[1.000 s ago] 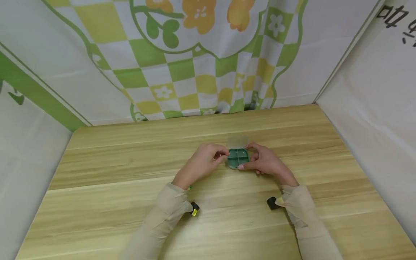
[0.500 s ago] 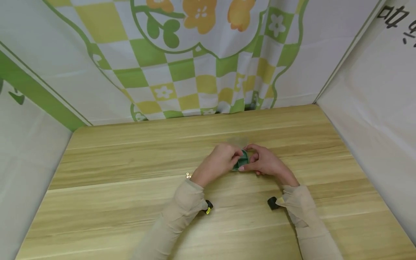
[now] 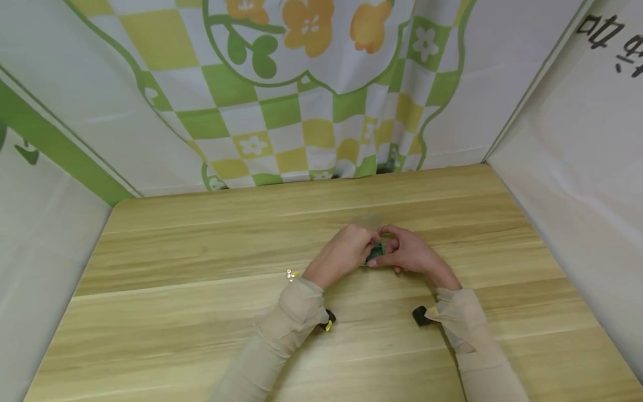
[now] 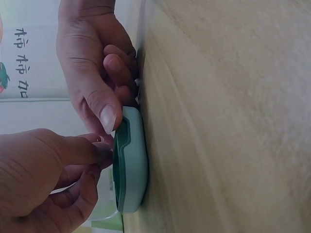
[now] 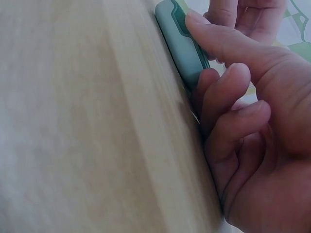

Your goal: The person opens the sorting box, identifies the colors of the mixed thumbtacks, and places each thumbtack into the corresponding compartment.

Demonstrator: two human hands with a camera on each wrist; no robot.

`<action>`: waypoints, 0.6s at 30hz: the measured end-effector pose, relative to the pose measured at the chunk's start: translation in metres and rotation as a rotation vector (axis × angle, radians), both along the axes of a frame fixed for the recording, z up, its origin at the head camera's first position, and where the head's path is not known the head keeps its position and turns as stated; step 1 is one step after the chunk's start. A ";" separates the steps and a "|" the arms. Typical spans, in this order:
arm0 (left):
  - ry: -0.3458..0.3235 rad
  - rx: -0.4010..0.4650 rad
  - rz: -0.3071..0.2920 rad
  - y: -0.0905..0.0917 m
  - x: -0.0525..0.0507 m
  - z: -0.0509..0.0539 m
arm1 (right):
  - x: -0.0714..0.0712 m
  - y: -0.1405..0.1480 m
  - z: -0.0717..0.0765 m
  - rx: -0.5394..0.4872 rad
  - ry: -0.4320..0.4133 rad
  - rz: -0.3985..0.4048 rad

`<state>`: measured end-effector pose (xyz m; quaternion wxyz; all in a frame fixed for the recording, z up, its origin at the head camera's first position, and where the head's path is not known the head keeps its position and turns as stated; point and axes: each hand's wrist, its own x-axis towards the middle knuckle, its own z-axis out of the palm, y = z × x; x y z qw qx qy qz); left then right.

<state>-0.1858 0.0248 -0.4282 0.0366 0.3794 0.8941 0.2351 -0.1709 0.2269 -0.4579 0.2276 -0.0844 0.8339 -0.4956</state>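
Observation:
A small green pill box (image 3: 375, 252) with divided compartments lies on the table, its clear lid (image 3: 365, 220) standing away at the back. My right hand (image 3: 413, 250) grips its right side, the thumb (image 5: 218, 36) on the near rim and the other fingers curled by the wall. Over the box's opening, my left hand (image 3: 346, 251) has thumb and index finger brought together. In the left wrist view, a pale glint shows near those fingertips. Whether they pinch something tiny cannot be told. The left hand hides much of the compartments.
Several tiny shiny gold-coloured pieces (image 3: 289, 274) lie on the wooden table (image 3: 176, 324), just left of my left wrist. A checkered curtain (image 3: 281, 111) hangs along the back edge, and a white wall (image 3: 577, 151) stands at the right.
My left hand has moved right, from the box's left edge to over its compartments. The tiny pieces, hidden earlier by the left arm, now show. My right hand keeps its grip.

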 end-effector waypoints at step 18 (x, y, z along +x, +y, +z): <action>-0.068 0.034 0.003 0.000 0.000 -0.003 | -0.002 0.001 -0.003 -0.001 -0.004 0.007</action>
